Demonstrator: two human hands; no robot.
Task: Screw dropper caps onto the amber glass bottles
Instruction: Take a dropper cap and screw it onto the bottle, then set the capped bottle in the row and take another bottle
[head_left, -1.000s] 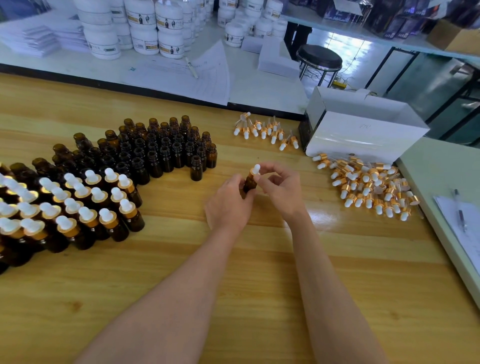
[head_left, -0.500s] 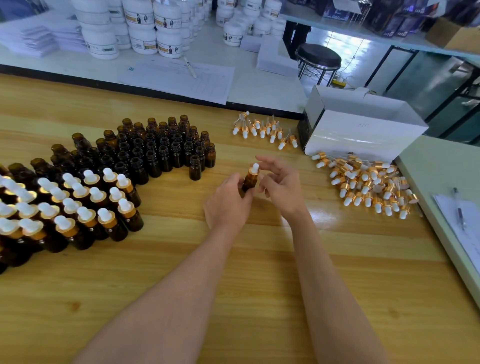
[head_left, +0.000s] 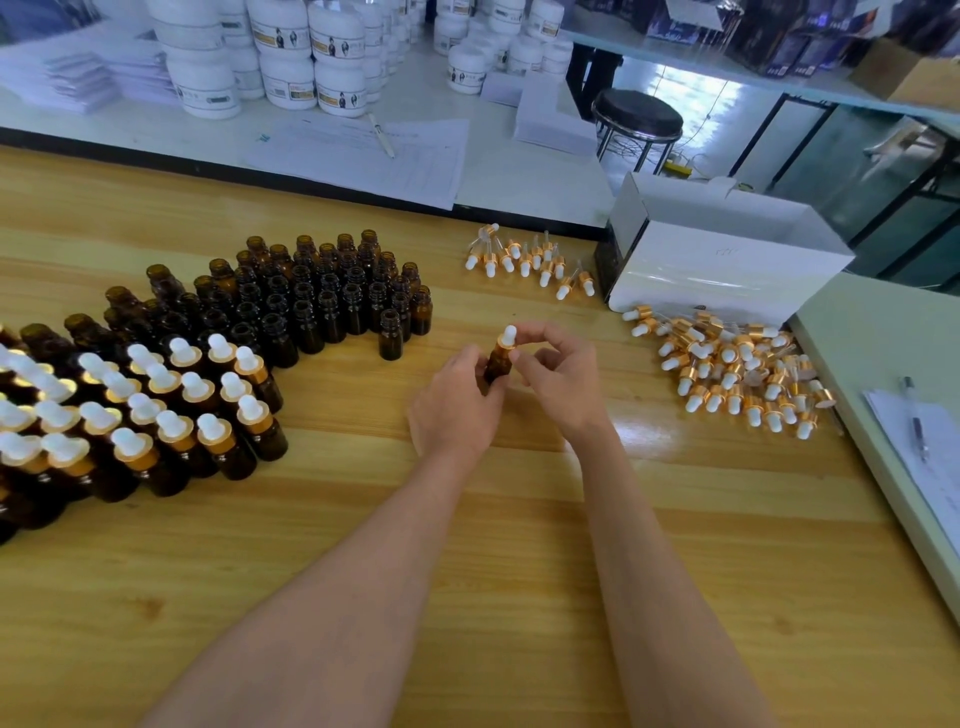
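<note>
1. While the left hand (head_left: 457, 410) grips the amber bottle (head_left: 497, 365) over the middle of the wooden table (head_left: 467, 571), the right hand (head_left: 563, 382) pinches the dropper cap (head_left: 506, 339) sitting on its neck.
2. Loose caps (head_left: 737, 374) lie at right, beside a white box (head_left: 727, 275).

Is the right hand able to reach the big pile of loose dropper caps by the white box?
Probably yes: only bare wooden table lies between the right hand and the pile of dropper caps. It must first release the cap it pinches on the amber bottle.
</note>
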